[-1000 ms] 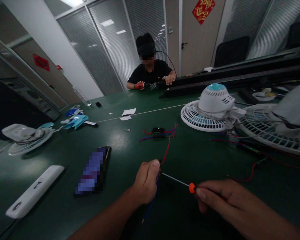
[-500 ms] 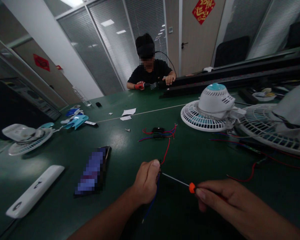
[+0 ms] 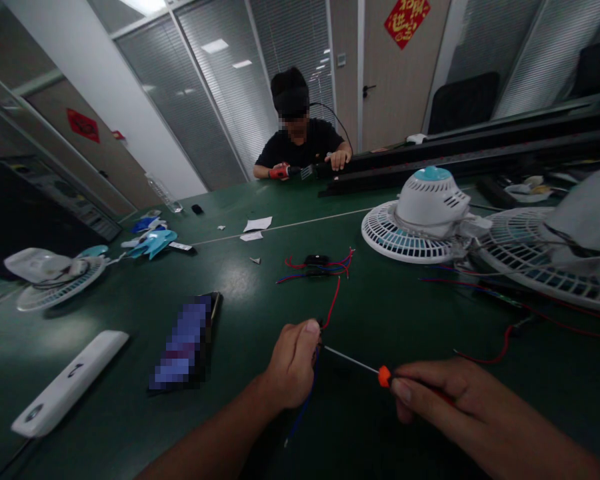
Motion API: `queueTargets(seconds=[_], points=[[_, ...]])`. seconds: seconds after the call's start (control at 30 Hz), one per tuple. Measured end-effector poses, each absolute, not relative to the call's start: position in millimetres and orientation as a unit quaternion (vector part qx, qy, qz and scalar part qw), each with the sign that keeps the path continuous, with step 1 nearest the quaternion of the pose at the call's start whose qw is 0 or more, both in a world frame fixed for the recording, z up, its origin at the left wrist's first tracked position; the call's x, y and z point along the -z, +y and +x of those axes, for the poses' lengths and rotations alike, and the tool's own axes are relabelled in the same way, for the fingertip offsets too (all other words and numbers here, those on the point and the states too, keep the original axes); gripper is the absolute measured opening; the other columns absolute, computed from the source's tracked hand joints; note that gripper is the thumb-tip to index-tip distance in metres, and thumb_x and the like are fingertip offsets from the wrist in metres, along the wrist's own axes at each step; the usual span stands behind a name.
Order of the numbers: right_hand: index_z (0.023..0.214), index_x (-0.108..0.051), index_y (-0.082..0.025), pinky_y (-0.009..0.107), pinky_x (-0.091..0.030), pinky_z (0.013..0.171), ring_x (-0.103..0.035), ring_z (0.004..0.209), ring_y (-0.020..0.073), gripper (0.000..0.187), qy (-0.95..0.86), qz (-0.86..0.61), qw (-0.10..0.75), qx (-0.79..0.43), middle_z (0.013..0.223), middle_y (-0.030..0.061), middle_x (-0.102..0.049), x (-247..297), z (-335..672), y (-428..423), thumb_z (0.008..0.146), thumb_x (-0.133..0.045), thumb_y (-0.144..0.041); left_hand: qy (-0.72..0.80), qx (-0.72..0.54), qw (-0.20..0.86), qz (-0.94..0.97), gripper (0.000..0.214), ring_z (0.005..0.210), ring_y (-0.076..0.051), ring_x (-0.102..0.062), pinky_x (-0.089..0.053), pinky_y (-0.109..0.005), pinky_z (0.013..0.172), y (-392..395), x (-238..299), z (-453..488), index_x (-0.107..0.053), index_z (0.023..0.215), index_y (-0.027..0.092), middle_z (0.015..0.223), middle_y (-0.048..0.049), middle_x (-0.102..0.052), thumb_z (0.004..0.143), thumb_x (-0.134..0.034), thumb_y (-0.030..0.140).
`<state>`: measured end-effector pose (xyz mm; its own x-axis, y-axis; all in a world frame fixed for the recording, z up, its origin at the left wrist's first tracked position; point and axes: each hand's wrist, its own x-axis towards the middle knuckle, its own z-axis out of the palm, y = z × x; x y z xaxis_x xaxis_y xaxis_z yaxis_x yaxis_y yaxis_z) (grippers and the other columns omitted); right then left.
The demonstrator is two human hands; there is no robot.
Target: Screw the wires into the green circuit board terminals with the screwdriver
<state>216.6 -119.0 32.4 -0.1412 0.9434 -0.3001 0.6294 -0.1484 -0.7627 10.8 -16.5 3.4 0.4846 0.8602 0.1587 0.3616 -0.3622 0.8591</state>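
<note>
My left hand (image 3: pixel 293 363) is closed in a pinch on a small dark part with a red wire (image 3: pixel 333 303) and a blue wire (image 3: pixel 303 407) running from it. My right hand (image 3: pixel 445 400) is wrapped round an orange-handled screwdriver (image 3: pixel 375 370). Its thin metal shaft points left and its tip meets the part in my left hand. Both hands hover low over the dark green table (image 3: pixel 130 307).
A bundle of red and blue wires (image 3: pixel 317 265) lies beyond my hands. Fan grilles with motors (image 3: pixel 420 217) sit right, another fan (image 3: pixel 50 273) left. A phone (image 3: pixel 185 340) and a white bar (image 3: pixel 65 387) lie near left. A person (image 3: pixel 300 133) sits across the table.
</note>
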Motion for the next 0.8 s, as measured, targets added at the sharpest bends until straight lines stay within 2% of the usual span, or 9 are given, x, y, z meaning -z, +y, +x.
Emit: queueTargets(seconds=[0.17, 0.8], points=[[0.071, -0.063, -0.024, 0.027, -0.041, 0.058, -0.058, 0.064, 0.0165, 0.041, -0.621, -0.631, 0.19, -0.425, 0.066, -0.001, -0.059, -32.3, 215.8, -121.0, 0.093, -0.037, -0.046, 0.398, -0.317, 0.403, 0.761, 0.051, 0.048, -0.013, -0.041, -0.035, -0.027, 0.054, -16.8, -3.1, 11.2, -0.042, 0.056, 0.02, 0.05, 0.0031, -0.038, 0.097, -0.025, 0.046], [0.069, -0.061, -0.025, 0.026, -0.041, 0.055, -0.057, 0.061, 0.0166, 0.036, -0.61, -0.627, 0.212, -0.435, 0.064, -0.0011, -0.06, -32.4, 212.7, -119.5, 0.091, -0.041, -0.045, 0.416, -0.297, 0.396, 0.763, 0.053, 0.05, -0.014, -0.04, -0.036, -0.028, 0.055, -17.1, -6.4, 11.0, -0.041, 0.056, 0.021, 0.05, 0.0025, -0.038, 0.096, -0.023, 0.052]])
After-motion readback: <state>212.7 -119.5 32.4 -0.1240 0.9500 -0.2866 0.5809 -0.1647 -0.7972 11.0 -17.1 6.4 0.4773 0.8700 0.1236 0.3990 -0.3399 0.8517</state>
